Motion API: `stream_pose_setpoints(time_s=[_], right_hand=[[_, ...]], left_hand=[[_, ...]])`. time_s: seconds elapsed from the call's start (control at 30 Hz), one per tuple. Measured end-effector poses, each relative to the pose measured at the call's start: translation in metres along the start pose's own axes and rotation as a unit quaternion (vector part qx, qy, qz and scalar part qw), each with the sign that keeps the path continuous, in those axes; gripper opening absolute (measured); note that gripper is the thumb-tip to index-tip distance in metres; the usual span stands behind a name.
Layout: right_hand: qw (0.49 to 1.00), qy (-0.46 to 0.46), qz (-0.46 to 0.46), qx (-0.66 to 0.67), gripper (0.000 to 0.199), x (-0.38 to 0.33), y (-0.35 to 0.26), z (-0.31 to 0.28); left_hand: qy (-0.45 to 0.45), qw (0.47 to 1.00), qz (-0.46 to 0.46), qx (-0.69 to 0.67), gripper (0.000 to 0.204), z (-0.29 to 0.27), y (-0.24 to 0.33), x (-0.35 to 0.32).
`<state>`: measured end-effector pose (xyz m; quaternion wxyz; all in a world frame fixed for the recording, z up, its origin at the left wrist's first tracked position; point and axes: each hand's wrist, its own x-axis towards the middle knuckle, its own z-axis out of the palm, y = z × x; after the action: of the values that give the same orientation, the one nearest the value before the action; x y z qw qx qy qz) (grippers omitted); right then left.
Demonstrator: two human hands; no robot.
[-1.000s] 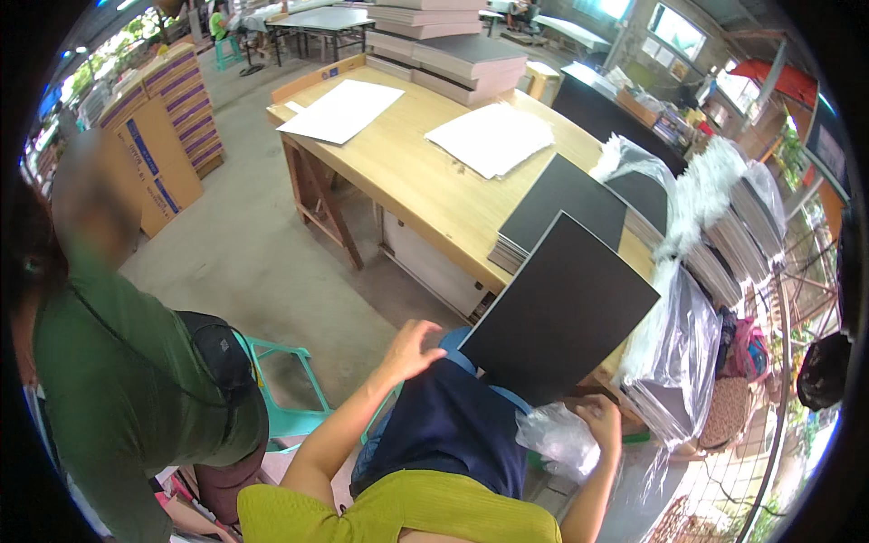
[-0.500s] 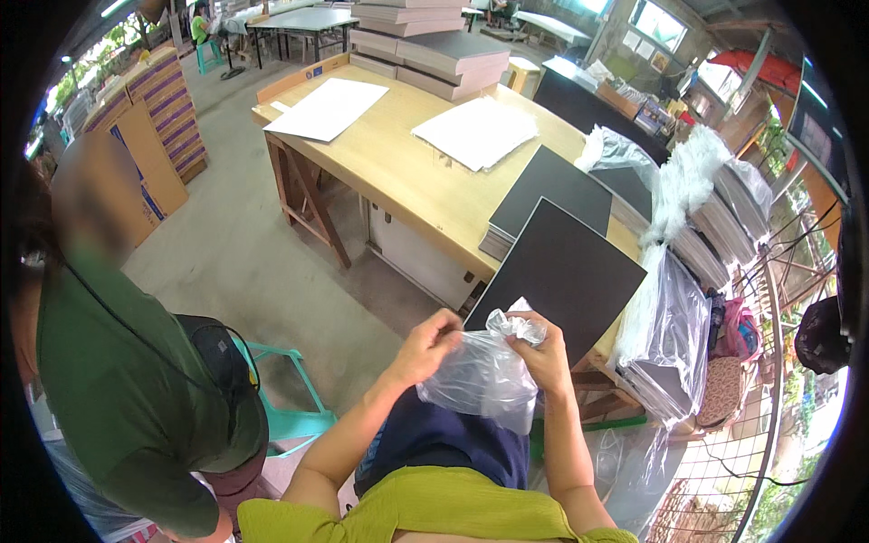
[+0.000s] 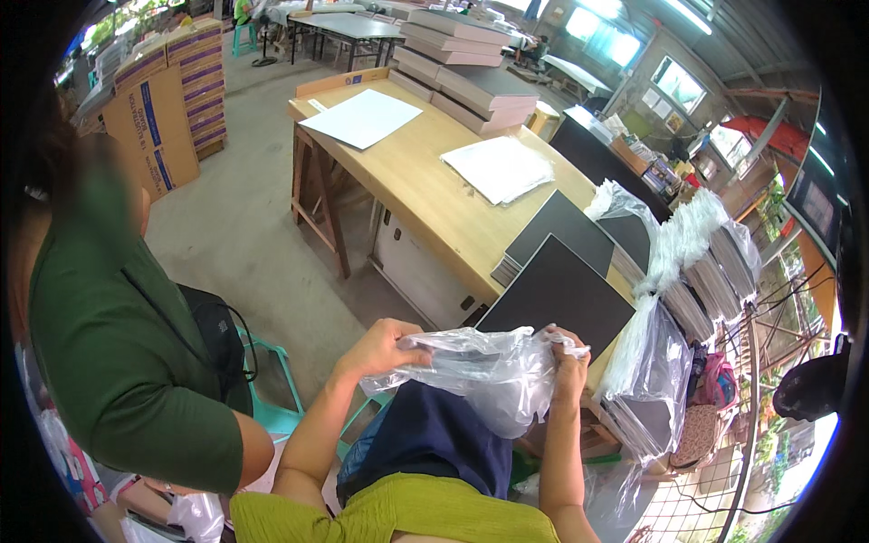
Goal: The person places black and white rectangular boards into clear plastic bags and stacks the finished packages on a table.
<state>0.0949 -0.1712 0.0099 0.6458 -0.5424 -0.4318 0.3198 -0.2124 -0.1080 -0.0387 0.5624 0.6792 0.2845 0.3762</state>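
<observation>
A clear plastic bag is stretched between my two hands, above my lap. My left hand grips one end of its edge. The opposite end is bunched in the fingers of my right hand. Just beyond the bag, a black board leans at the table's near corner, its lower part hidden behind the plastic. Behind it lies a stack of black boards with pale edges.
The wooden table carries white sheets and tall board stacks. Plastic-wrapped stacks stand at right. A person in a dark green shirt is close on my left, near a turquoise stool. Cartons stand behind.
My hands have moved apart, drawing the bag out wide between them. The left hand went left and the right hand went right. My view has shifted, and the person's arm beside me has moved.
</observation>
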Motion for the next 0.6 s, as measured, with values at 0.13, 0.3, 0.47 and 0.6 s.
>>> stream_pose_setpoints(time_s=[0.13, 0.3, 0.47, 0.6], right_hand=[[0.986, -0.038, 0.025, 0.159, 0.024, 0.008, 0.028, -0.055], [0.962, -0.253, -0.022, 0.099, 0.068, -0.001, -0.007, -0.08], [0.95, -0.224, -0.064, -0.206, 0.043, -0.018, -0.069, -0.05], [0.948, -0.058, -0.214, -0.229, 0.035, -0.045, -0.112, 0.008]], left_hand=[[0.081, 0.993, -0.069, -0.054, 0.014, -0.014, -0.002, 0.003], [0.084, 0.994, -0.048, 0.058, 0.02, -0.03, 0.026, 0.012], [0.045, 0.99, -0.038, 0.13, 0.025, -0.012, 0.042, 0.031], [0.008, 0.957, 0.05, 0.284, 0.027, 0.024, 0.052, 0.05]])
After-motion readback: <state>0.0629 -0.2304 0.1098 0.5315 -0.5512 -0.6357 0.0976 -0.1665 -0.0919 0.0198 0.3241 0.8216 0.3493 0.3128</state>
